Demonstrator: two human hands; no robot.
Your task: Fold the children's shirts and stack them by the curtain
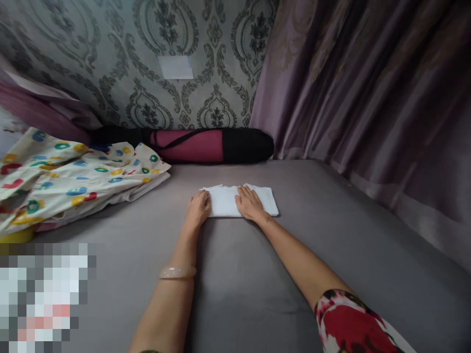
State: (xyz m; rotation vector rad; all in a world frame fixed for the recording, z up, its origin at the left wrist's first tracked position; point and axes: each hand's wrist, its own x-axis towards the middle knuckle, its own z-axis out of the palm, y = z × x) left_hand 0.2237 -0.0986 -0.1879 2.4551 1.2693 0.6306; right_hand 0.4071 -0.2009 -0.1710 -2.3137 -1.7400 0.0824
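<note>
Neither grip closes on anything that I can be sure of: the right hand [250, 202] lies palm down, fingers spread flat and pressed on the cloth [225, 202]; the left hand [198, 208] lies palm down at the cloth's left end, its fingers bent onto that edge, and whether they pinch the edge or only rest on it I cannot tell; the cloth is white, folded into a flat oblong with its long side running left to right, and lies on the grey bed [349, 235] about midway across it, straight ahead of the person; its right end shows bare beyond the right hand, and the stretch between the two hands is bare too; a pale bangle [177, 272] sits on the left forearm, and a red floral sleeve [353, 323] covers the right upper arm at the lower edge of the view; to the left, well apart from the cloth, a cream quilt [73, 181] printed with coloured letters lies rumpled on the bed; beyond the cloth a long black and magenta bag [198, 145] lies along the foot of the patterned wall [110, 59], which bears a small white plate [175, 67]; a mauve curtain [368, 88] hangs along the bed's right side; the lower left corner is blurred into squares.
</note>
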